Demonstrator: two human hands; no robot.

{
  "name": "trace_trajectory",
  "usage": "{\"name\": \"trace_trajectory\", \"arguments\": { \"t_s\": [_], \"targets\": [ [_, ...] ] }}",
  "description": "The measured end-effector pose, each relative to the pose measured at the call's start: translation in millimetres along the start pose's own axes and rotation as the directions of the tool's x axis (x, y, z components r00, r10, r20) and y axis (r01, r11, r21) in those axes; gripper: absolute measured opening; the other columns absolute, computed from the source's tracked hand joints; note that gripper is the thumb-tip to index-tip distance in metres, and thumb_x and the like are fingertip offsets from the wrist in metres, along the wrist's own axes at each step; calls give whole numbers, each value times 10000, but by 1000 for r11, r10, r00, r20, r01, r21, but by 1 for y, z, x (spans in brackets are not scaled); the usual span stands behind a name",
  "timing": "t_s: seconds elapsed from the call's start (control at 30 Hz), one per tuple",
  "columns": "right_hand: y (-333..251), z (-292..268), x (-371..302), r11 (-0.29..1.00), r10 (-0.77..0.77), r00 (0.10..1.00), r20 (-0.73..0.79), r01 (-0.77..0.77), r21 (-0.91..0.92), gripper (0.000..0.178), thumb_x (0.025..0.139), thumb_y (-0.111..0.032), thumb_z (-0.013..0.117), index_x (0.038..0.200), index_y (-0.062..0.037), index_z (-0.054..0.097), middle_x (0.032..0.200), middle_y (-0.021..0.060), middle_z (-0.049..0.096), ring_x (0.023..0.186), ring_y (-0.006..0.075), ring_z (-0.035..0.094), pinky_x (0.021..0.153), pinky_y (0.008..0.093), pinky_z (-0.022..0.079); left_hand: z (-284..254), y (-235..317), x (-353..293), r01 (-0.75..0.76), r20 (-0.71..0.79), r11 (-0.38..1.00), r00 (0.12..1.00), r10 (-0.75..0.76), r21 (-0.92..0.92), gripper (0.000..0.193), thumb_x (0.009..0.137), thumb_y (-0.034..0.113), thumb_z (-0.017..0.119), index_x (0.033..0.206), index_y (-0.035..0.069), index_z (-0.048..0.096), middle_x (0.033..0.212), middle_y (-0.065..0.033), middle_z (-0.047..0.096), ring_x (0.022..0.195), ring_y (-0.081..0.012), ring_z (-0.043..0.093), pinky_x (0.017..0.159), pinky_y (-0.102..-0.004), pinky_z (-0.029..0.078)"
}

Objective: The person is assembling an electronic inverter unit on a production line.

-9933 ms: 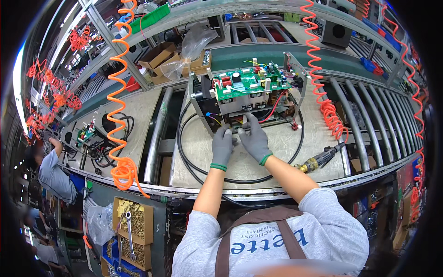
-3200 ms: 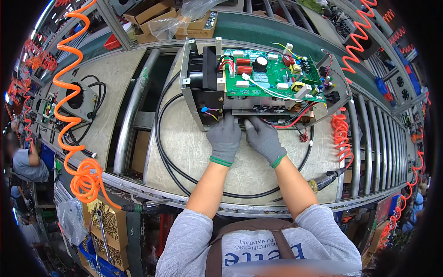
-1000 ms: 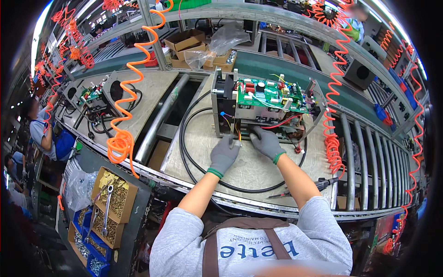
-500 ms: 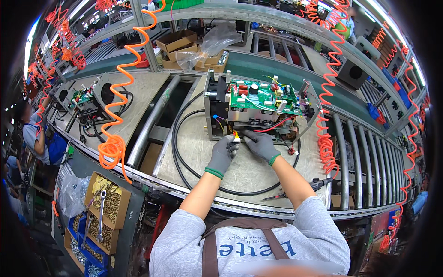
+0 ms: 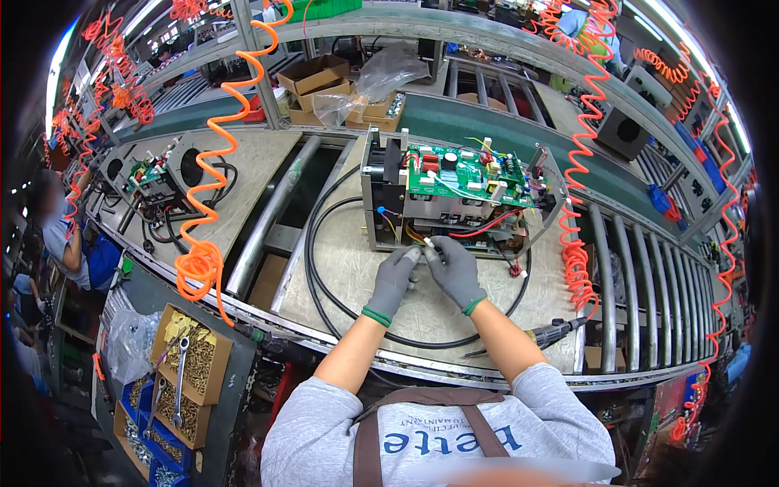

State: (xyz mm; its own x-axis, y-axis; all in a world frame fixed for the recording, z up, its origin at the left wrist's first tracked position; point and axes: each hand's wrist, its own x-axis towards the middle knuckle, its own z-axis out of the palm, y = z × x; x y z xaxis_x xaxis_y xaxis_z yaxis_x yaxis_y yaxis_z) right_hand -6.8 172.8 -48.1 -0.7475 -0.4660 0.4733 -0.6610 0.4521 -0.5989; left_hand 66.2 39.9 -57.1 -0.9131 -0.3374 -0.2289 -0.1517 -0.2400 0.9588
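An open metal chassis (image 5: 381, 203) with a green circuit board (image 5: 466, 174) on top stands on a worn board on the conveyor. Coloured wires (image 5: 487, 229) hang from its front side. My left hand (image 5: 395, 280) and my right hand (image 5: 456, 269), both in grey gloves, meet just in front of the chassis. Between their fingertips they pinch a small white wire end (image 5: 426, 250). A thick black cable (image 5: 324, 276) loops around the unit and under my wrists.
Orange coiled air hoses hang at the left (image 5: 203, 203) and the right (image 5: 578, 260). A power screwdriver (image 5: 552, 331) lies at the front right. Another unit (image 5: 162, 172) sits far left by a co-worker (image 5: 69, 235). Bins of screws (image 5: 191, 373) sit lower left; cardboard boxes (image 5: 320, 81) behind.
My view has shifted a little. Both hands have stayed together at the front of the chassis, working on the wires.
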Motion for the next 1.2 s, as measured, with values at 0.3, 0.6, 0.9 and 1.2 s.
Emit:
{"name": "trace_trajectory", "arguments": {
  "t_s": [0.3, 0.6, 0.9, 1.2],
  "targets": [
    [0, 7, -5, -119, 501, 685, 529, -552, 826, 288, 916, -132, 523, 1181, -21, 538, 852, 68, 616, 598, 85, 538, 468, 213, 453, -7, -12, 29, 347, 370, 716, 919, -133, -605, 259, 926, 315, 569, 1070, 99, 590, 938, -60, 632, 885, -196, 610, 772, -359, 521],
    [-17, 0, -15, 776, 365, 924, 117, -371, 510, 353, 896, -216, 629, 1187, -40, 535, 883, 68, 645, 680, 145, 597, 600, 279, 502, -7, -39, 51, 345, 377, 714, 918, -122, -609, 238, 917, 296, 589, 1061, 108, 616, 976, -67, 653, 871, -194, 626, 792, -359, 522],
    [-16, -18, -1, 930, -150, 988, 48, 157, -332, 319, 803, -292, 718, 1058, -115, 642, 1034, 108, 608, 867, 296, 629, 707, 370, 517, -7, -33, 47, 279, 290, 799, 947, -137, -533, 204, 914, 274, 595, 1045, 120, 627, 917, -41, 659, 855, -170, 631, 803, -344, 519],
    [16, -1, 4, -554, 290, 460, 839, -635, 539, 223, 957, -267, 497, 913, -55, 551, 705, 1, 562, 477, 63, 484, 361, 200, 337, -8, -22, 31, 345, 416, 740, 904, -97, -577, 282, 926, 287, 553, 1133, 95, 563, 1072, -75, 601, 953, -216, 600, 873, -376, 512]
  ]
}}
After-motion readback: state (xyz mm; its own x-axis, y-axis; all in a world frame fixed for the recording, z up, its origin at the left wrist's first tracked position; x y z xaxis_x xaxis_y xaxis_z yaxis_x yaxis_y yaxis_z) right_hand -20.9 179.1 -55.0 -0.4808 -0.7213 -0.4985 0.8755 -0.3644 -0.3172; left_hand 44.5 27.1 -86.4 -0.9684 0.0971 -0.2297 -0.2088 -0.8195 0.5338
